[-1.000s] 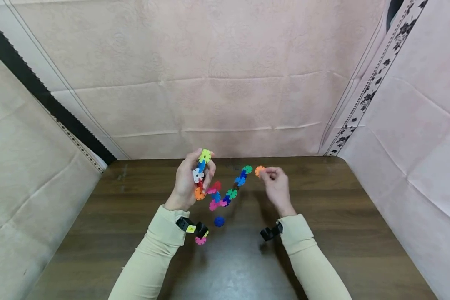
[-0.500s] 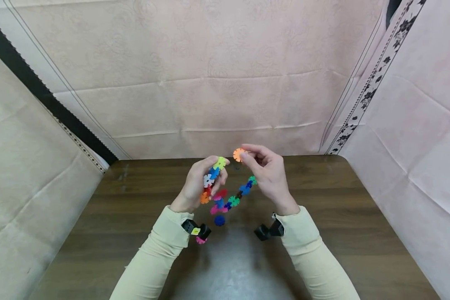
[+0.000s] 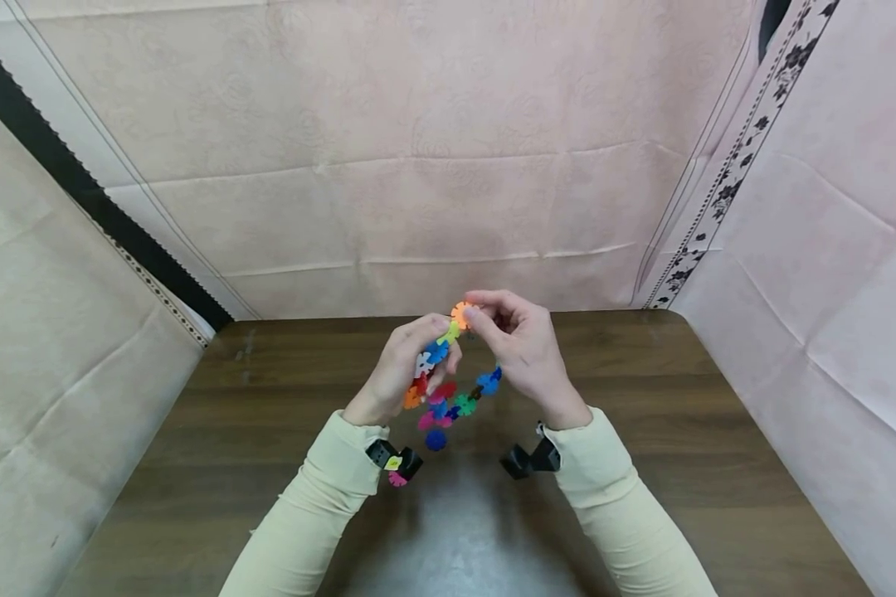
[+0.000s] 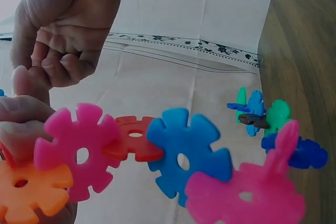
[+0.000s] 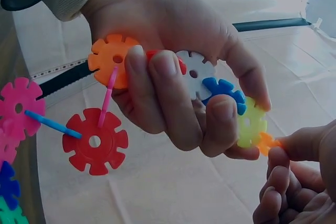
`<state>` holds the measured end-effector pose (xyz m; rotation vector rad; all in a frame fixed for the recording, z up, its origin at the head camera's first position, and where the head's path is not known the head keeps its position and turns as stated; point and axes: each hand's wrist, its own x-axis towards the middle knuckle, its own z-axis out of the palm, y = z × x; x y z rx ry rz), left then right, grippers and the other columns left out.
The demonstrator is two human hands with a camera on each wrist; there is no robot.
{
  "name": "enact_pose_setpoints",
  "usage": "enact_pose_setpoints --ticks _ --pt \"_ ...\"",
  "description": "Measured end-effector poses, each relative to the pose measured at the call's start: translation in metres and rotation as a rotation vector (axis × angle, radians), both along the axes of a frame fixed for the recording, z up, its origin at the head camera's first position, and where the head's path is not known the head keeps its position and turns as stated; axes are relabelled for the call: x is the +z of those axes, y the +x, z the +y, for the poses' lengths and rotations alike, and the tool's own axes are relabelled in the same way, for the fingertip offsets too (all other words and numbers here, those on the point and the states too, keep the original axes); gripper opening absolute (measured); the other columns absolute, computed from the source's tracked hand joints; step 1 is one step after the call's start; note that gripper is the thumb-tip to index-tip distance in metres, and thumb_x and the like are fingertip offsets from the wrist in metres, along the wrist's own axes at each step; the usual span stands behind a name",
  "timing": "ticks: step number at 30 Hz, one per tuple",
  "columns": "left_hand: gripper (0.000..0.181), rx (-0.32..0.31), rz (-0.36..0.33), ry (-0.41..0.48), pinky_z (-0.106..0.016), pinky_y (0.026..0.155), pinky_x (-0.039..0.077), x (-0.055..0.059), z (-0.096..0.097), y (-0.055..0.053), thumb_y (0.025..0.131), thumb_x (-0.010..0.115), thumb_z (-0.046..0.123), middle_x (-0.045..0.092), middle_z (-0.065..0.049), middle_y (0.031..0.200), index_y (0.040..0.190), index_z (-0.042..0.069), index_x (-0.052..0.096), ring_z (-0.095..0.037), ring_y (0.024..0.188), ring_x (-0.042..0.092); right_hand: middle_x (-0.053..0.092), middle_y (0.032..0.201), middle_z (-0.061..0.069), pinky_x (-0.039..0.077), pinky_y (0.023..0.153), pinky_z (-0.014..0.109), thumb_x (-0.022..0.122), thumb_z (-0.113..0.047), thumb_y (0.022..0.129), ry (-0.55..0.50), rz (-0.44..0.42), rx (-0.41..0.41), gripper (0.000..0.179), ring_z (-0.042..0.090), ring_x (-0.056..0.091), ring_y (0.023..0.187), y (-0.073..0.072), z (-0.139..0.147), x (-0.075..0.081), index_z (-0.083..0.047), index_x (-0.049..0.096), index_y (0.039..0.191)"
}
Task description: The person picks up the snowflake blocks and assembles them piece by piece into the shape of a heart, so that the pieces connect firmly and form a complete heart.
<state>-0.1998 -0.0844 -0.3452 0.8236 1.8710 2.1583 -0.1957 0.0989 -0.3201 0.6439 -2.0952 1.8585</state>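
My left hand (image 3: 399,365) grips a chain of colourful notched plastic discs, its fingers curled over the middle links. In the right wrist view a yellow-green disc (image 5: 251,124) sits at the chain's upper end, between the left thumb and fingers. My right hand (image 3: 523,344) pinches a loose-coloured orange disc (image 3: 460,315) by its edge, right at the yellow-green disc's rim. Further down, the chain runs through an orange disc (image 5: 113,60), a red disc (image 5: 95,141) and a blue disc (image 4: 189,156), then bends toward green and blue links (image 3: 466,405) over the table.
A single dark blue disc (image 3: 435,439) lies on the wooden table (image 3: 463,531) below the chain. A pink disc (image 3: 397,479) lies beside the left wrist camera (image 3: 396,458), partly covered by it. Pale cloth (image 3: 448,207) hangs around the table's back and sides.
My right hand has carried the orange disc left and up from the right of the chain to its yellow-green end. The left hand has shifted slightly right with the chain.
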Motion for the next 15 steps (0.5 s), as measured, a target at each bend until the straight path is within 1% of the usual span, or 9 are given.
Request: enact_pose_setpoints --ticks 2,5,8,10,12,15 --pt "0.04 0.011 -0.008 -0.002 -0.025 0.036 0.036 0.0 0.001 0.0 0.103 0.042 0.039 0.053 -0.009 0.066 0.096 0.001 0.053 -0.017 0.041 0.042 0.064 0.085 0.01 0.039 0.055 0.023 0.067 -0.018 0.094 0.003 0.004 0.0 0.023 0.023 0.05 0.068 0.0 -0.001 -0.002 -0.004 0.07 0.111" --pt "0.044 0.041 -0.018 -0.011 -0.025 0.034 0.035 0.001 0.003 0.0 0.103 0.042 0.042 0.048 -0.007 0.062 0.093 0.0 0.052 -0.017 0.039 0.041 0.064 0.085 0.012 0.039 0.055 0.022 0.066 -0.016 0.094 -0.011 -0.008 0.008 0.022 0.023 0.051 0.067 0.0 -0.002 -0.002 -0.002 0.069 0.111" --pt "0.045 0.071 -0.021 -0.014 -0.026 0.033 0.034 0.001 0.005 0.001 0.103 0.043 0.042 0.045 -0.006 0.06 0.091 -0.001 0.051 -0.017 0.037 0.04 0.063 0.086 0.018 0.039 0.055 0.021 0.064 -0.008 0.094 -0.017 -0.031 0.012 0.021 0.018 0.05 0.065 0.008 -0.005 0.009 0.005 0.066 0.111" --pt "0.044 0.083 -0.02 -0.01 -0.026 0.032 0.032 0.002 0.005 0.001 0.103 0.044 0.04 0.044 -0.006 0.06 0.09 -0.001 0.051 -0.018 0.037 0.039 0.063 0.086 0.022 0.038 0.055 0.02 0.063 -0.004 0.094 -0.016 -0.042 0.013 0.021 0.015 0.049 0.064 0.014 -0.007 0.016 0.008 0.065 0.111" --pt "0.04 0.084 -0.024 -0.007 -0.026 0.032 0.032 0.002 0.005 0.002 0.103 0.045 0.038 0.044 -0.006 0.061 0.089 0.002 0.052 -0.017 0.037 0.039 0.062 0.085 0.024 0.039 0.056 0.02 0.063 -0.001 0.093 -0.002 -0.035 0.006 0.02 0.015 0.049 0.064 0.021 -0.009 0.023 0.011 0.064 0.11" --pt "0.038 0.079 -0.033 -0.001 -0.025 0.032 0.031 0.0 0.005 0.001 0.104 0.045 0.036 0.044 -0.006 0.062 0.089 0.002 0.053 -0.017 0.037 0.039 0.062 0.085 0.022 0.041 0.057 0.019 0.064 -0.001 0.092 0.043 -0.004 -0.015 0.02 0.019 0.05 0.066 0.024 -0.011 0.023 0.01 0.064 0.109"
